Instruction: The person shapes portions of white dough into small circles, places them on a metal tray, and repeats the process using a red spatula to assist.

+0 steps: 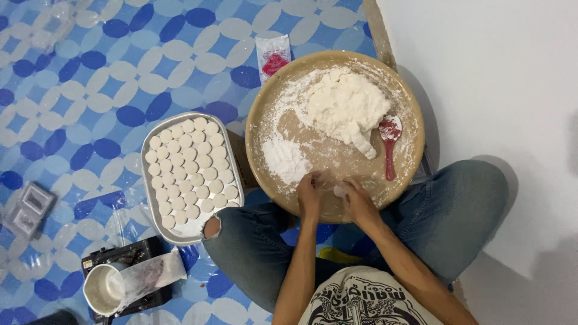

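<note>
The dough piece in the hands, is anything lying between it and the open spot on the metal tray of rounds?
Nothing visible. The dough piece sits between the left hand and right hand at the round tray's near edge. The metal tray lies beside it, only that raised rim between.

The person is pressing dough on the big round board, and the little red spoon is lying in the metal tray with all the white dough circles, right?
Not quite. The head view shows the red spoon lying on the round board, beside the dough pile, not in the metal tray. Both hands, left hand and right hand, work at the board's near edge.
</note>
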